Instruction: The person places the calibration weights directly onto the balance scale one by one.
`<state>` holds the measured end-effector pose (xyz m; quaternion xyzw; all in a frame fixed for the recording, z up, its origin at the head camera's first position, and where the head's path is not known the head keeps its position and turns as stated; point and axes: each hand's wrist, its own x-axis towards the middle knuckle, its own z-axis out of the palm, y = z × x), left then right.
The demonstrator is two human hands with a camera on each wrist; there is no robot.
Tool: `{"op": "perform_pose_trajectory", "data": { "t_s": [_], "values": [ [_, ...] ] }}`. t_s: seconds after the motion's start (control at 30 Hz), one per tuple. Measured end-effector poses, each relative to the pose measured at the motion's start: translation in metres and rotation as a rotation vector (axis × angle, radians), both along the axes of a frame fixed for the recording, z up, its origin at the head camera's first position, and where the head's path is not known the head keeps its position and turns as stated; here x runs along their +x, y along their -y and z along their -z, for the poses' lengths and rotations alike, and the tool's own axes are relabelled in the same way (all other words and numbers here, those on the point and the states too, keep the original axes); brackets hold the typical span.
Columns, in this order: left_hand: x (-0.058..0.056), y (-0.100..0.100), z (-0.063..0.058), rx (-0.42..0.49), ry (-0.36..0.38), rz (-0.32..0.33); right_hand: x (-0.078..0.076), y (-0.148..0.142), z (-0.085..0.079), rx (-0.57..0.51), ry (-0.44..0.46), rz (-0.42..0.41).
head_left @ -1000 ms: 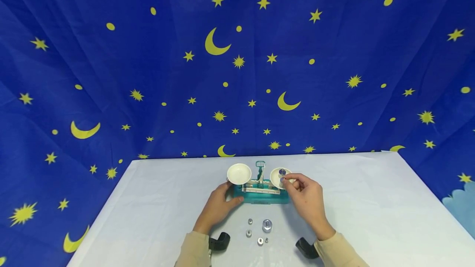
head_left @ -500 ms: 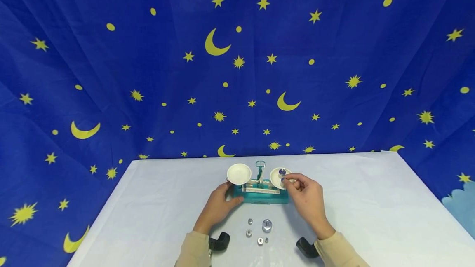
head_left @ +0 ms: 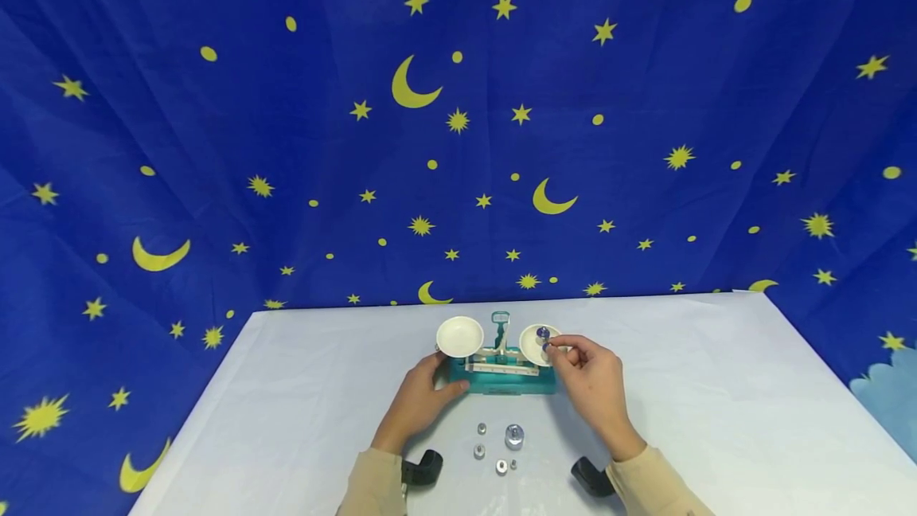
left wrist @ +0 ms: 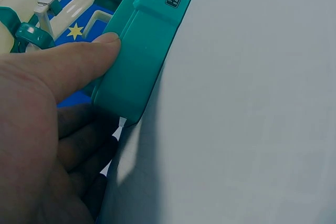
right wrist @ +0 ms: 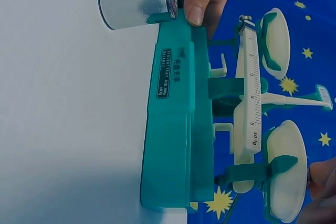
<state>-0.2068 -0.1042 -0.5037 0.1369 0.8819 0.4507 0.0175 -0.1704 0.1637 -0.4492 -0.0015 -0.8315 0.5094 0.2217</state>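
A green tray balance (head_left: 509, 383) with two white pans stands on the table. My left hand (head_left: 421, 398) grips the left end of its base; the left wrist view shows the thumb (left wrist: 100, 51) on top and the other fingers at the end. The left pan (head_left: 460, 337) holds nothing. In the right pan (head_left: 528, 348) stands a shiny metal weight (head_left: 543, 333). My right hand (head_left: 595, 388) pinches another small weight (head_left: 547, 347) over that pan's near side, mostly covered by the fingertips. In the right wrist view, this hand (right wrist: 321, 195) shows only partly behind the pan.
Several metal weights lie in front of the balance, among them a large one (head_left: 514, 436) and smaller ones (head_left: 479, 451). A white cover (head_left: 301, 404) lies over the table. Behind hangs a blue cloth (head_left: 344, 142) with yellow moons and stars.
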Motion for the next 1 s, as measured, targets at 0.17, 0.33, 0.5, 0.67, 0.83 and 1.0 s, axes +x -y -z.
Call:
{"op": "perform_pose_trajectory", "data": {
  "t_s": [0.17, 0.33, 0.5, 0.67, 0.83, 1.0],
  "values": [
    [0.000, 0.001, 0.000, 0.002, 0.001, -0.003, 0.000, 0.001, -0.002, -0.007, 0.000, -0.010],
    [0.000, 0.001, 0.000, 0.006, -0.001, -0.001, 0.001, 0.001, -0.003, -0.007, 0.028, -0.006],
    [0.001, 0.000, 0.000, 0.005, 0.001, 0.002, 0.001, 0.001, -0.004, 0.005, 0.045, 0.000],
    [0.001, 0.000, -0.001, 0.004, 0.000, 0.001, 0.002, 0.000, -0.005, 0.012, 0.036, 0.003],
    [0.001, 0.000, -0.002, 0.004, 0.002, -0.001, 0.004, 0.001, -0.009, 0.009, 0.021, -0.006],
    [0.001, 0.000, -0.001, 0.002, 0.007, -0.003, 0.008, 0.003, -0.015, -0.011, 0.037, -0.029]
  ]
}}
